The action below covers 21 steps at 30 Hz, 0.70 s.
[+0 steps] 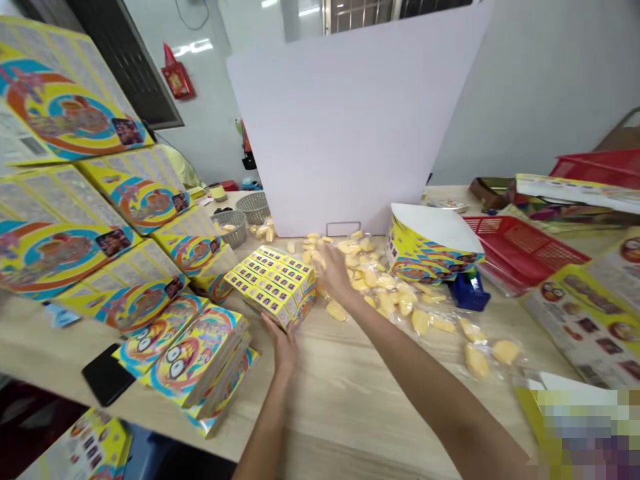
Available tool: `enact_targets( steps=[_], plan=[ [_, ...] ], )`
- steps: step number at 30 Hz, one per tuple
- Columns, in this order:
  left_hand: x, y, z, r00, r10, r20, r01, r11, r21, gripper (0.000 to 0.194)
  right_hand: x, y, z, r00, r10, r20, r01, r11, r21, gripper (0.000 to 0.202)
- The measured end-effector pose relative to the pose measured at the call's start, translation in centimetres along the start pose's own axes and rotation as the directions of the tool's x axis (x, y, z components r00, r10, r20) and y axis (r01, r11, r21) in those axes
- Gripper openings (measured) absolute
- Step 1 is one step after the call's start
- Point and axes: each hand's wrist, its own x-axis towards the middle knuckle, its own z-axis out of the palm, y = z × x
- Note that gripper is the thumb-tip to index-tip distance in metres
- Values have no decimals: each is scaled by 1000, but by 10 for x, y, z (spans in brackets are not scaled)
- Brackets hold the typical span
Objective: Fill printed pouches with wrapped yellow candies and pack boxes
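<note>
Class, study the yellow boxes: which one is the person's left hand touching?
The left hand touches the box between the tall stack and the wrapped pieces; its top shows rows of small pictures, not the stack's large swirls.

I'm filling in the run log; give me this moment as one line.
left hand: at near corner of yellow box | right hand: at wrapped yellow pieces, grip unclear | behind: upright white board

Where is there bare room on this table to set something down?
Pale wooden tabletop lies bare between the two forearms, nearer than the plastic-wrapped yellow pieces. It's crowded at left with stacked yellow patterned cardboard boxes, and around the right hand.
</note>
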Motion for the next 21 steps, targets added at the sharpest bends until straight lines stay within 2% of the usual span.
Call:
enact_targets(
  steps=[2,5,8,10,12,14,16,17,18,19,20,21],
  plan=[
    [11,-4,-7,1000,20,-20,-20,1000,8,80,7,42,-36,983,149,-108,-153,988,-34,39],
    [8,-11,-15,999,17,-42,-17,1000,19,79,11,113,-92,904,357,-236,-376,926,-42,40],
    [4,-13,-14,999,-1,-38,2,1000,14,78,11,162,-130,885,431,-177,-442,896,-27,27],
    [2,-12,-11,1000,1,-31,-1,1000,10,77,10,175,-146,878,432,-206,-443,897,-8,28],
    [-5,-9,-10,999,8,-34,-7,1000,22,77,8,173,-160,845,417,-335,-435,900,23,43],
    [-24,-4,-18,999,6,-35,-4,999,45,76,-2,158,-172,765,400,-504,-425,903,72,55],
    [-53,4,-38,999,37,-11,-36,995,97,63,-26,131,-179,681,368,-633,-384,916,120,55],
    [-68,10,-53,996,89,0,-88,986,139,54,-44,113,-178,657,329,-679,-321,936,143,50],
    [-81,17,-71,985,172,-4,-168,965,199,45,-67,93,-174,689,299,-660,-294,948,123,45],
    [-90,25,-91,961,272,-42,-251,930,269,39,-92,71,-166,741,296,-602,-318,945,74,37],
    [-94,34,-112,928,355,-109,-301,891,338,36,-119,47,-154,812,313,-492,-326,943,62,26],
    [-93,42,-134,890,401,-215,-297,871,392,36,-146,23,-139,899,291,-327,-268,957,113,20]
  ],
)
